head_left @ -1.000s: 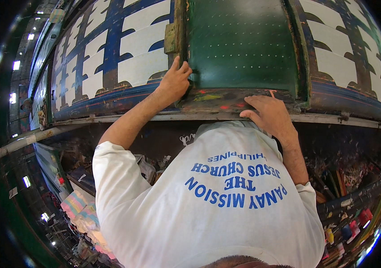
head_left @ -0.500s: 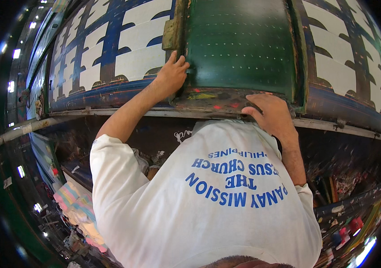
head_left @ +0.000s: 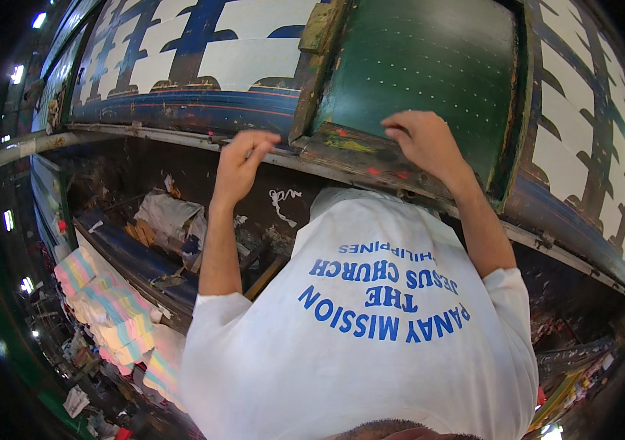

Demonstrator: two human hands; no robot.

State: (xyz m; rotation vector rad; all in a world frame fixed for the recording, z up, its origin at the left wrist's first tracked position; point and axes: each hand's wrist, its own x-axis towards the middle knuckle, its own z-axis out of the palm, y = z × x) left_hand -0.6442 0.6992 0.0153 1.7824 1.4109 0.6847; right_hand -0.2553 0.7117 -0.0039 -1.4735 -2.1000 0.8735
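A printing screen with dark green mesh and a worn wooden frame (head_left: 393, 167) lies on a long table, slightly turned. Rows of small pale dots run across its mesh (head_left: 429, 73). Over its near side is my right hand (head_left: 429, 143), fingers bent and thumb apart, holding nothing; whether it touches the frame I cannot tell. To the left of the frame, at the table's front rail, my left hand (head_left: 240, 167) is raised with its fingers loosely bent and the thumb apart, nothing between them. White cut fabric pieces (head_left: 250, 62) lie in rows on the blue tabletop at both sides of the screen.
A metal rail (head_left: 158, 136) runs along the table's front. Below it, a dark shelf holds crumpled cloth (head_left: 173, 216) and scraps; a white string (head_left: 281, 204) hangs nearby. Pastel striped fabric (head_left: 107, 308) is stacked at the lower left. A wooden block (head_left: 320, 29) is on the frame's left side.
My left hand has come off the screen's left side and moved left and nearer. My right hand has shifted slightly left over the frame's near side. The view has turned.
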